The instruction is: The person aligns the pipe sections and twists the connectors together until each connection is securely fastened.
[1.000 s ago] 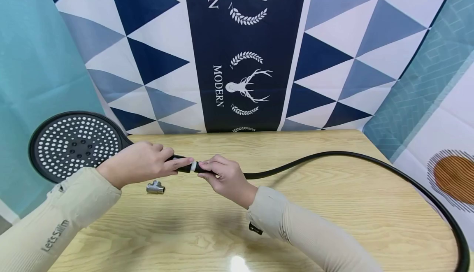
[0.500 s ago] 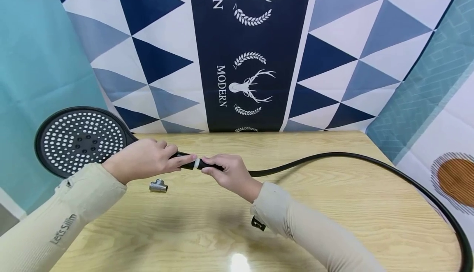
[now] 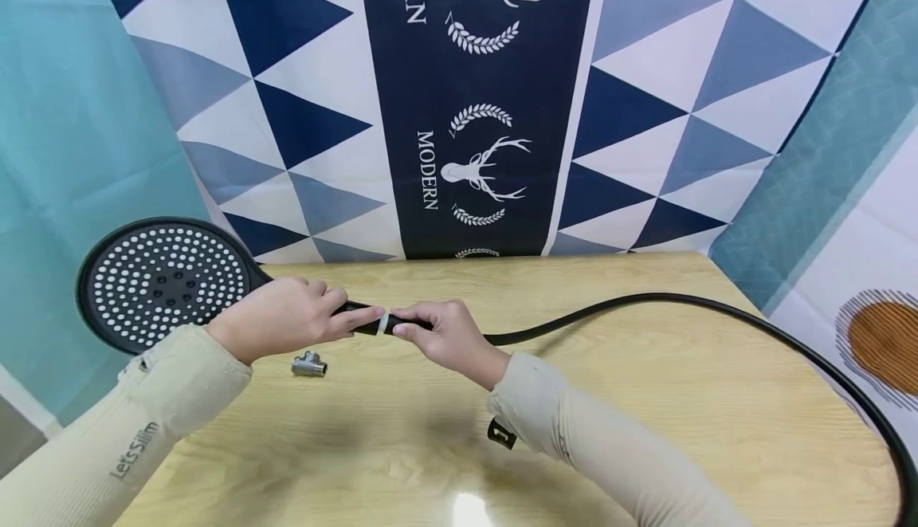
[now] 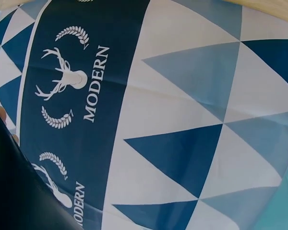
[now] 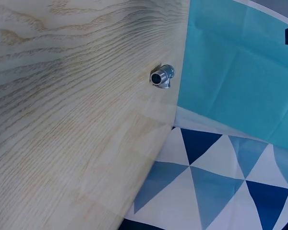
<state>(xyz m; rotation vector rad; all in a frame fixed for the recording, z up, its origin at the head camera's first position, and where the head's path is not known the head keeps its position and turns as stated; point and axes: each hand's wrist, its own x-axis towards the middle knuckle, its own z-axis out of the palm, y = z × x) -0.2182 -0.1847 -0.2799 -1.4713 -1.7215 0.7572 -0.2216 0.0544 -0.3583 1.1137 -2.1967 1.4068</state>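
In the head view my left hand (image 3: 283, 316) grips the handle of a black shower head (image 3: 168, 284), its index finger stretched along the handle toward the joint. The round spray face, dotted with pale nozzles, points up toward the camera at the left. My right hand (image 3: 452, 340) pinches the end of a black shower hose (image 3: 653, 297) between thumb and fingers. A white ring (image 3: 383, 324) shows where the hose end meets the handle. Both are held above the wooden table (image 3: 610, 399). The left wrist view has only a dark curved surface (image 4: 19, 187) at its lower left.
A small chrome tee fitting (image 3: 310, 364) lies on the table below my left hand; the right wrist view shows this fitting (image 5: 162, 76) near the table's edge. The hose arches right and drops past the table's right side. Patterned cloth (image 3: 473, 112) hangs behind.
Both hands, with the shower head and hose end, have shifted slightly right. My right fingers have changed position a little on the hose end. The tee fitting stays on the table.
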